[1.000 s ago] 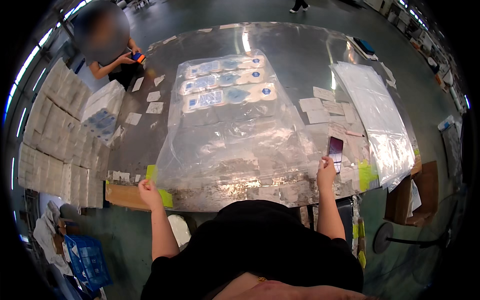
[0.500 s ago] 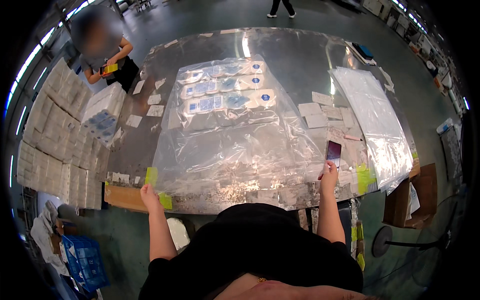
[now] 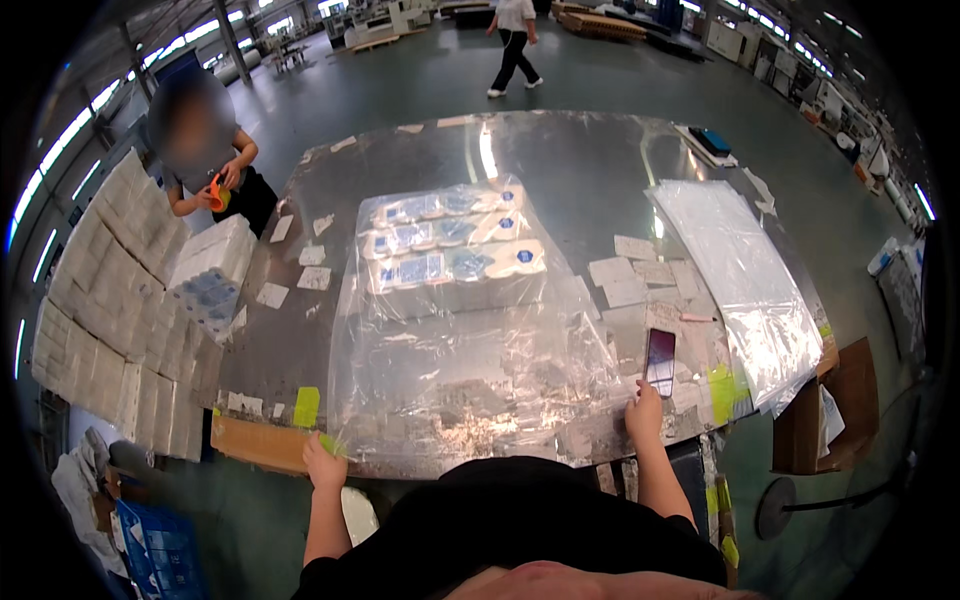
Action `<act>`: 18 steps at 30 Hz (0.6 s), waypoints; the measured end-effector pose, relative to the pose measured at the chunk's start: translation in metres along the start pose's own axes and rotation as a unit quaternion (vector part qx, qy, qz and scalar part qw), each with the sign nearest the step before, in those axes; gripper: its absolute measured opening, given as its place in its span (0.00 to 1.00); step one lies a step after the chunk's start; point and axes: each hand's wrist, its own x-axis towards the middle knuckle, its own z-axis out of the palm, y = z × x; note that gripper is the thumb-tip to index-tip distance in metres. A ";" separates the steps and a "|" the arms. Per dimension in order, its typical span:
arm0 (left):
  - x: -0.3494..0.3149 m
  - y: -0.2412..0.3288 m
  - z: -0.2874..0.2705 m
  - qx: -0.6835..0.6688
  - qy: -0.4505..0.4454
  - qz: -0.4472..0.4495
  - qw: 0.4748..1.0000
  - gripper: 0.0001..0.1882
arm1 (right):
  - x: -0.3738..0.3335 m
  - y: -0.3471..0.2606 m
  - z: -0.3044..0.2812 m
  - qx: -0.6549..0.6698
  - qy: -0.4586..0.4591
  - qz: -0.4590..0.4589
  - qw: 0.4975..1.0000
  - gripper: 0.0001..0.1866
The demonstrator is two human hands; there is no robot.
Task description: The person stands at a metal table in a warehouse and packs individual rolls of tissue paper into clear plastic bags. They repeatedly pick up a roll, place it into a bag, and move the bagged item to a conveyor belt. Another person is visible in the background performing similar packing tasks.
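A large clear plastic bag lies on the metal table, its near end spread toward me. Inside its far part are white packs with blue labels, laid in rows. At the table's front edge my left hand is closed on the bag's near left corner. My right hand is closed by the near right side of the bag, just below a phone; the thin film at its fingertips is hard to make out.
A stack of clear bags lies along the table's right side. White wrapped packs are piled at the left, where a co-worker holds a tape roll. Paper scraps dot the tabletop. Farther off, another person walks.
The view has tilted up. Both my hands have come nearer to me and slightly inward, and the bag's near end looks narrower. The co-worker has turned the tape roll.
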 end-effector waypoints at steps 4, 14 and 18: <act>-0.003 0.050 -0.014 0.061 -0.052 0.171 0.982 0.38 | -0.001 -0.047 -0.010 -0.079 -0.055 -0.146 0.985 0.39; 0.034 0.126 0.032 -0.010 -0.034 0.246 0.969 0.42 | 0.009 -0.165 -0.005 0.009 -0.019 -0.330 0.944 0.36; 0.028 0.108 0.052 0.012 -0.062 0.160 0.985 0.39 | 0.027 -0.129 0.041 -0.114 0.021 -0.262 0.958 0.35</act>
